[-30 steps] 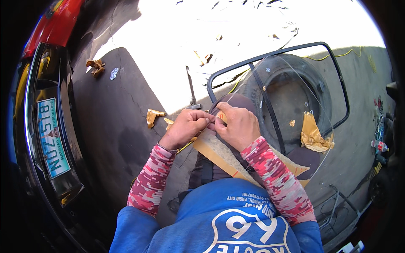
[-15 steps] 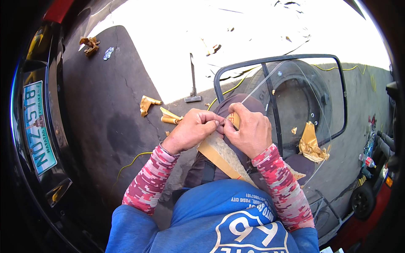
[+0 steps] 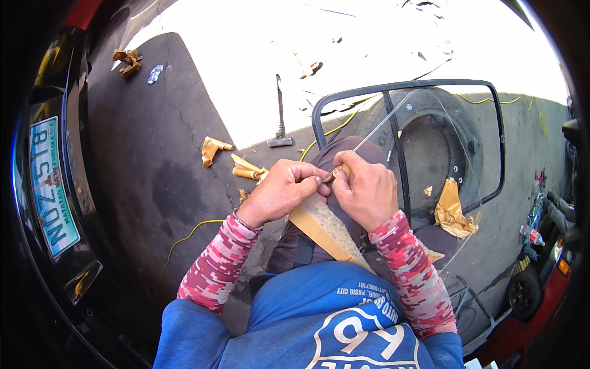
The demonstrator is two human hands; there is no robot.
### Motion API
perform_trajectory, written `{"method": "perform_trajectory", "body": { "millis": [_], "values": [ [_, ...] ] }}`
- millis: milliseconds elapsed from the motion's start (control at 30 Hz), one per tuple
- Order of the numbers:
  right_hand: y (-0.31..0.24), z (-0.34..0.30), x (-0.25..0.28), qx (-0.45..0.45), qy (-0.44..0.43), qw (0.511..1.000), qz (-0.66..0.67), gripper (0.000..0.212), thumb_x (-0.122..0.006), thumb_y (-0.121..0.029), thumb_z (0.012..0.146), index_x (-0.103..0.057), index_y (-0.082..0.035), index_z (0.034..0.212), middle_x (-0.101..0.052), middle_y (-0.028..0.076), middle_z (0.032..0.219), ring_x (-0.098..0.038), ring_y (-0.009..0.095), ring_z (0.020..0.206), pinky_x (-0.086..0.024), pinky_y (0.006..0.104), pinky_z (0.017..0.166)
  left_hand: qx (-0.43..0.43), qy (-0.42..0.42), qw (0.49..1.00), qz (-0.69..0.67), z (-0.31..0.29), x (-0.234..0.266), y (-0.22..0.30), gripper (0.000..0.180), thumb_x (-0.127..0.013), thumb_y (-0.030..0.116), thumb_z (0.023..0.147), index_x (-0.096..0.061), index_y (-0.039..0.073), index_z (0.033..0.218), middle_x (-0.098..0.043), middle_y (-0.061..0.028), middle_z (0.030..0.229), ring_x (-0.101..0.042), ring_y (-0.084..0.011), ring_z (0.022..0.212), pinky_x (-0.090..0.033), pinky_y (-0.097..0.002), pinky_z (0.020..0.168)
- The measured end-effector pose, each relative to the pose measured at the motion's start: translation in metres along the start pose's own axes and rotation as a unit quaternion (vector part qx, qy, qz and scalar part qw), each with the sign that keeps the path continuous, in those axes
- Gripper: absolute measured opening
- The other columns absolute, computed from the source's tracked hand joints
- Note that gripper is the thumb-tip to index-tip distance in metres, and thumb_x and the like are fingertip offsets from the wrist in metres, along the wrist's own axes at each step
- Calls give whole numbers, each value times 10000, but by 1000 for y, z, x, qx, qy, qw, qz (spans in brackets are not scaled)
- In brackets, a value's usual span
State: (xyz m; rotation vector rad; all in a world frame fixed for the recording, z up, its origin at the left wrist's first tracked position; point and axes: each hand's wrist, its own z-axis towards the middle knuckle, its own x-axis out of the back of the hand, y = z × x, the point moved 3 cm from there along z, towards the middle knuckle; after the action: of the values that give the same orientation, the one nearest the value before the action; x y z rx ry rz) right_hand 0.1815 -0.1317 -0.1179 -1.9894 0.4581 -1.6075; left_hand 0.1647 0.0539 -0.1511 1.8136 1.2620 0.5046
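Note:
My left hand (image 3: 289,187) is closed in a pinch above my lap. A thin clear strand (image 3: 384,122) slants down behind my right fingers, in line with my left fingertips; its end is hidden there. Close against it, my right hand (image 3: 365,187) pinches a small folded piece of tan paper (image 3: 345,170), mostly covered by the fingers. Across my thighs below both hands lies a tan strip (image 3: 326,229) with a pale, rough, grainy face. The strand loops up over a black window frame (image 3: 401,154) and comes back down on the right.
Beneath the frame lies a tire (image 3: 381,123). A hammer (image 3: 280,117) and crumpled tan paper (image 3: 215,150) are on the floor. More paper (image 3: 453,209) rests by the frame's lower edge. A yellow cord (image 3: 190,237) runs at left, near a dark vehicle (image 3: 92,246).
My right fingers have shifted slightly and curled over the tan paper, so less of it shows. My left hand stays almost still. The view has moved a little.

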Motion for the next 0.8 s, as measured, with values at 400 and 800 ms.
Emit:
{"method": "perform_trajectory", "body": {
  "millis": [400, 800],
  "values": [
    [-3, -3, -5, -8, -3, 1000, -22, 131, -717, -214, 889, -734, -144, 999, -703, 196, 707, -723, 422, 693, -568, 515, 646, -28, 10, 1000, 9, -5, -4, 0, 312, -563, 93, 1048, -764, -65, 1227, -800, -84, 1033, -728, -121, 952, -584, -295, 895],
    [53, -72, 36, -78, -7, 957, 279, 478, -617, 56, 955, -653, -41, 1421, -725, 80, 934, -662, 149, 691, -533, 282, 651, -153, 194, 947, 207, -4, -19, 11, 210, -678, 44, 986, -759, -36, 1162, -783, -109, 1033, -732, -155, 896, -581, -294, 790]
  ]
}}
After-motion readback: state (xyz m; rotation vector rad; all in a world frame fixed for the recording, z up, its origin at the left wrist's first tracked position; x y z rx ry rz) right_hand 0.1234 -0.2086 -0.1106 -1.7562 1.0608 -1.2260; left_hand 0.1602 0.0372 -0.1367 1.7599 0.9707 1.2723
